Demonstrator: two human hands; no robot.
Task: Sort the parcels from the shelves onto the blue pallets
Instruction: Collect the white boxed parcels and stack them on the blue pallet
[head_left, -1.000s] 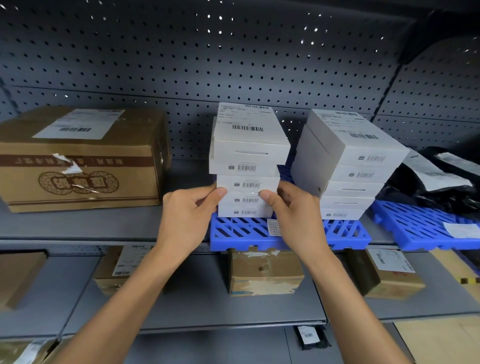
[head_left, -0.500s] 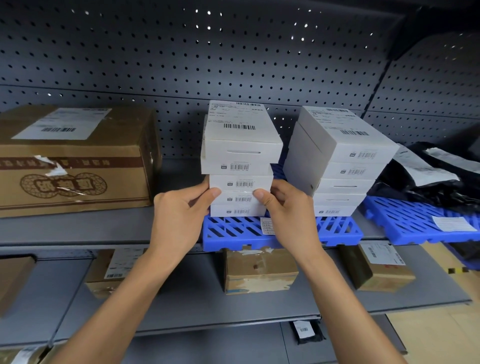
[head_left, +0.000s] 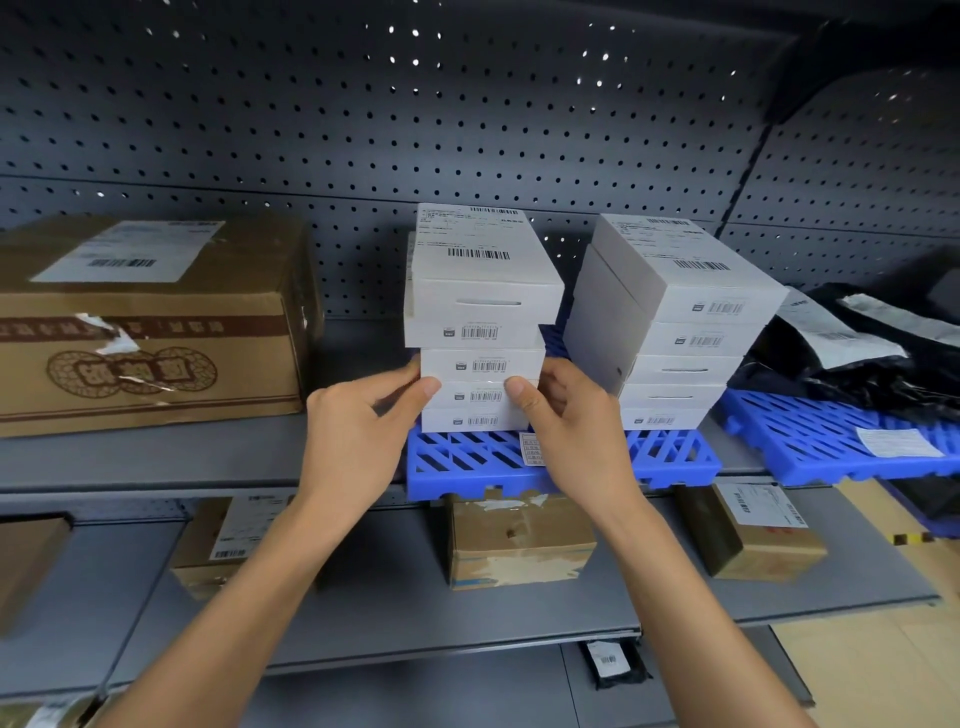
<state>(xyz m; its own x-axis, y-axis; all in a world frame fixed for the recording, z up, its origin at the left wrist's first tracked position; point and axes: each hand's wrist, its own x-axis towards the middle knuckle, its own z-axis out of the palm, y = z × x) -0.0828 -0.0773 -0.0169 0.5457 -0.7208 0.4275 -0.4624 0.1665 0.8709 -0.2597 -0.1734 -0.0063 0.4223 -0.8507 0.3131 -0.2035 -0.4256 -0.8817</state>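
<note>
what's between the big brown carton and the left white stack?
Head view: bare grey shelf between the brown carton and the left white stack; only the left hand crosses it.

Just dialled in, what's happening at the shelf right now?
A person is working on the left stack of white boxes standing on a blue pallet on the upper shelf. The left hand and right hand pinch the stack's lower boxes from either side. A second white stack stands beside it on the same pallet. A large brown carton sits off the pallet to the left.
</note>
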